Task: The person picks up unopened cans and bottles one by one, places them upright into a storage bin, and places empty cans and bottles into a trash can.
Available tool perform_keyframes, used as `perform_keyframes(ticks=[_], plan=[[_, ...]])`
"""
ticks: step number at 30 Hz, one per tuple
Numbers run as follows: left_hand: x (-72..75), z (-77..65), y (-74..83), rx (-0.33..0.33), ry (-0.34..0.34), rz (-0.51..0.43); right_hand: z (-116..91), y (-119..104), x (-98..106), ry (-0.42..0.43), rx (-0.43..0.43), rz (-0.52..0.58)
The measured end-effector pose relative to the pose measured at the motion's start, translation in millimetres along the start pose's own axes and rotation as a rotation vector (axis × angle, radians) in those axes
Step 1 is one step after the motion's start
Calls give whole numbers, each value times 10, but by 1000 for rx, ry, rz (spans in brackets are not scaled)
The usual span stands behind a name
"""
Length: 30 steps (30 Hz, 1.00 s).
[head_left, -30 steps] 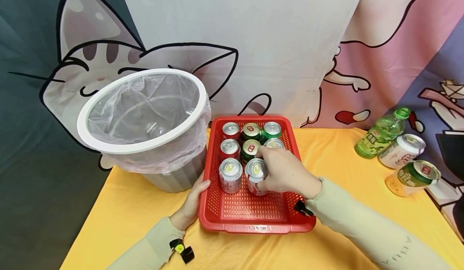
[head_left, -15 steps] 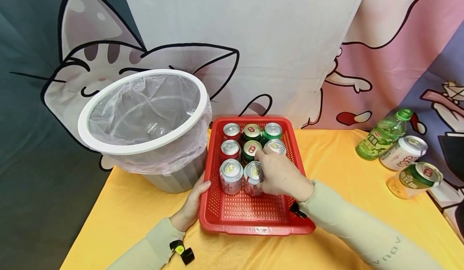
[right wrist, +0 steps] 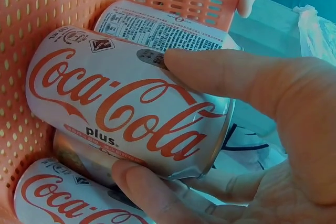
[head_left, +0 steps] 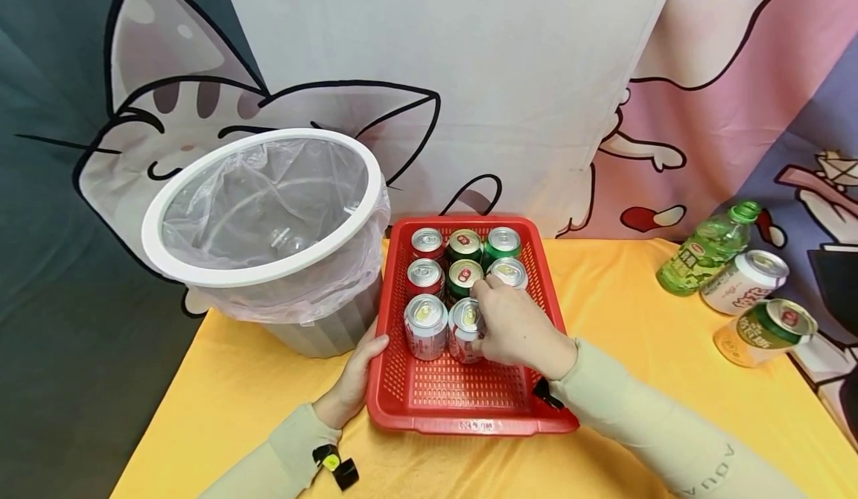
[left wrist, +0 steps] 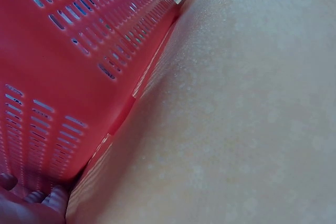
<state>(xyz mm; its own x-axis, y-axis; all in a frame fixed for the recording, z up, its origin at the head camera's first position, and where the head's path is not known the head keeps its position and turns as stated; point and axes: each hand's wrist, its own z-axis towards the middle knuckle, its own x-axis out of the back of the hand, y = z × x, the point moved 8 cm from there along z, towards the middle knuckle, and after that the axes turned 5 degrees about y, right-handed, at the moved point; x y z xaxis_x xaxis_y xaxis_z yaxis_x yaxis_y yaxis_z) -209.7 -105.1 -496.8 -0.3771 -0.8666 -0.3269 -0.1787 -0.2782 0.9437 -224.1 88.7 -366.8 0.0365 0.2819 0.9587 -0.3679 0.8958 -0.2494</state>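
A red plastic basket (head_left: 472,423) holds several drink cans in rows. My right hand (head_left: 519,328) grips a white Coca-Cola plus can (head_left: 462,320) standing in the nearest row. In the right wrist view its thumb (right wrist: 210,74) presses one side of the can (right wrist: 126,103), and fingers lie along the other. Beside it, close on the left, stands another white can (head_left: 425,328). At the basket's left side my left hand (head_left: 355,372) holds the rim, thumb on top. The left wrist view shows its fingertips (left wrist: 55,198) by the perforated outer wall.
A bin (head_left: 322,331) with a white rim and clear liner stands left of the basket, a clear bottle (head_left: 288,242) inside. On the right are a green bottle (head_left: 704,253), a white can (head_left: 744,283) and a green-and-orange can (head_left: 764,331). Yellow cloth (head_left: 603,290) covers the table.
My right hand has shifted the white can slightly left, closer to the can beside it. The left hand stays on the basket's rim.
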Motion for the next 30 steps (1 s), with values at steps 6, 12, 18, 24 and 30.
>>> perform_keyframes(ticks=[6,12,18,24,30], plan=[[7,0,-10,8,11,0,9,22,-8,-1,-31,6],[0,5,-8,6,8,-1,12,33,-3,22,-54,-7],[3,9,-7,3,7,4,5,29,10,56,-44,-23],[-1,9,-7,3,0,8,1,39,-1,51,-56,-26],[11,1,-10,9,23,16,-3,35,-2,54,-54,-35]])
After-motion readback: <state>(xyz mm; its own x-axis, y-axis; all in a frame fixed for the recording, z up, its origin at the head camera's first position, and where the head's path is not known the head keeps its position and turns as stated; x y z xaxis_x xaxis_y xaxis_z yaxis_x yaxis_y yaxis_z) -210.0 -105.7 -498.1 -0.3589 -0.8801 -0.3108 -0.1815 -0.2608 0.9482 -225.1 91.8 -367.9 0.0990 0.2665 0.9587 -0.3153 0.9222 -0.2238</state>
